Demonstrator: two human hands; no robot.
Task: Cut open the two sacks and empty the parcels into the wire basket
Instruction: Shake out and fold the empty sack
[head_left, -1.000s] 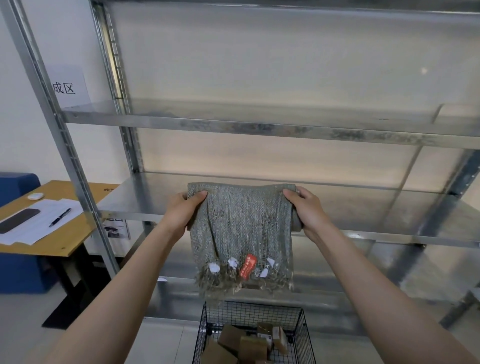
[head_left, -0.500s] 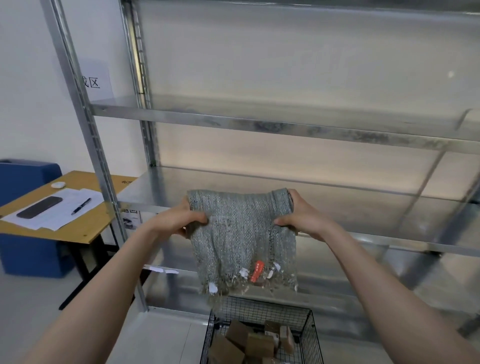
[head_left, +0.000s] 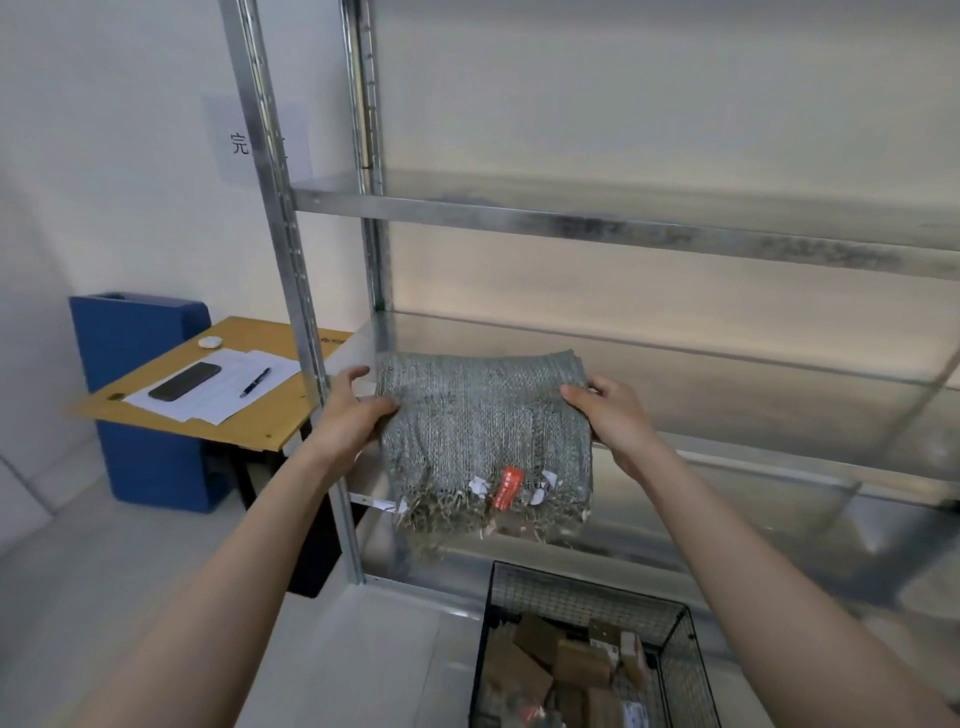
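both hands have shifted right; left hand (head_left: 349, 415) and right hand (head_left: 610, 415) grip the folded sack (head_left: 483, 431) above the wire basket (head_left: 571, 597).

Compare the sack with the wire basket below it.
The sack is grey woven cloth, folded flat; the wire basket is rigid black mesh. The sack is held up by the left hand and right hand; the basket stands below, untouched. The sack looks empty; the basket holds brown parcels. Both are in front of the metal shelving.

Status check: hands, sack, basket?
Left hand and right hand grip the folded sack. Parcels lie in wire basket. Nothing in the way.
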